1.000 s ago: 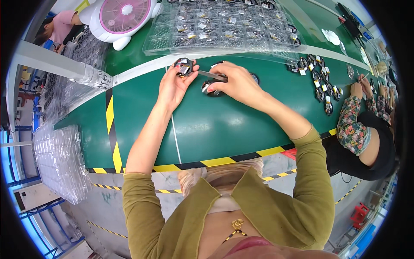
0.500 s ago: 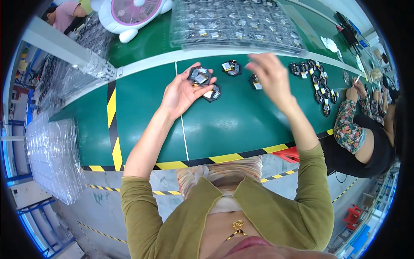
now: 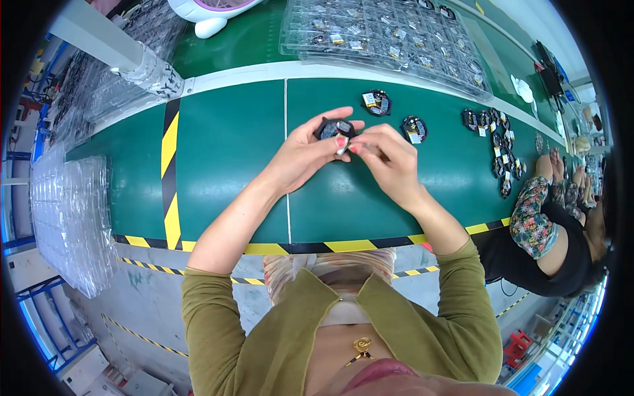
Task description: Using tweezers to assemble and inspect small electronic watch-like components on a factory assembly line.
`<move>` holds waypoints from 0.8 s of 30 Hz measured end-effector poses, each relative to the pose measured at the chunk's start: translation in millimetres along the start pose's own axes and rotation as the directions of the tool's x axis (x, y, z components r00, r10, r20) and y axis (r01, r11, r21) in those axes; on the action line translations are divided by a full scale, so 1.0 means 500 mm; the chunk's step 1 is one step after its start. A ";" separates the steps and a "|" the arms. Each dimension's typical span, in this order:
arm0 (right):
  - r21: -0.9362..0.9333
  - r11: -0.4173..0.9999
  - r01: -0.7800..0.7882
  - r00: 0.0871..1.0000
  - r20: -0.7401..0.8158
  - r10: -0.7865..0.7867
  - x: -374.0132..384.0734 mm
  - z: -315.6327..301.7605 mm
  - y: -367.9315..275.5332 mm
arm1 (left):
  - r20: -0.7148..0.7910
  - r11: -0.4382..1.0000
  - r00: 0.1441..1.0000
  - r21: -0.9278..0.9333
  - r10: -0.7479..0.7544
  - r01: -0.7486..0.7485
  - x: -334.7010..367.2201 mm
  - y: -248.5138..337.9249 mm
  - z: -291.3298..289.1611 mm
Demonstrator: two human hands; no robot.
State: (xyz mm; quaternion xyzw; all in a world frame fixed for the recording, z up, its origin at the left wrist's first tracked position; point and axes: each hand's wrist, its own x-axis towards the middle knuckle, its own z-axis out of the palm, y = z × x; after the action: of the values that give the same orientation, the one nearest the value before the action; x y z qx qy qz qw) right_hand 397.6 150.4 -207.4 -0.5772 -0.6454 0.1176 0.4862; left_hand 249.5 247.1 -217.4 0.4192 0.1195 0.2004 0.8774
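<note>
- Here's my left hand, curled around a round black part, fingers behind it, thumb bent across its near edge.
- In comes my right hand on the other side, thumb and forefinger drawn close together, their tips right beside my left thumb.
- Between those fingertips, a small pale bit shows at the part's near edge, too small to make out; whether my right fingers are clamped on it or only touching, I cannot tell.
- So both hands meet at the one part, held up over the green work surface, near a thin white line.
- Just beyond, to the right, two loose round parts lie apart from each other, and farther right a cluster of similar parts sits packed together.
- Past the pale rail, a clear tray is loaded with rows of parts, with a white fan partly in view to its left.
- Yellow-and-black tape crosses the surface on my left and lines the near edge; beyond the left end stand stacked clear trays.
- Over on my right, a co-worker in floral sleeves sits at the same bench, and a red object rests on the grey floor.
</note>
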 end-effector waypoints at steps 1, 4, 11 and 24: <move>0.029 0.993 -0.116 0.993 0.008 0.116 -0.002 -0.004 -0.002 | -0.005 1.000 1.000 -0.003 0.002 -0.002 -0.002 0.000 0.000; 0.056 0.998 -0.009 0.999 -0.044 0.012 -0.005 -0.003 0.015 | 0.034 0.993 0.998 -0.096 -0.059 0.062 -0.003 -0.002 0.004; -0.194 0.953 0.234 0.966 0.161 -0.205 -0.006 -0.004 0.013 | 0.047 0.949 0.980 -0.246 -0.192 0.198 -0.001 -0.007 0.001; 0.108 0.988 -0.111 0.990 -0.077 0.120 -0.007 -0.013 0.003 | -0.102 0.983 0.991 0.155 -0.083 0.098 0.006 -0.021 0.004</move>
State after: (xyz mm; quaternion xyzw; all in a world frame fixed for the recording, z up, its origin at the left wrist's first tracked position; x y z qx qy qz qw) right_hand 403.3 145.3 -207.0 -0.5920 -0.5831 0.1547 0.5345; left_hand 255.7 241.1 -224.6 0.4720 0.1958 0.1698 0.8426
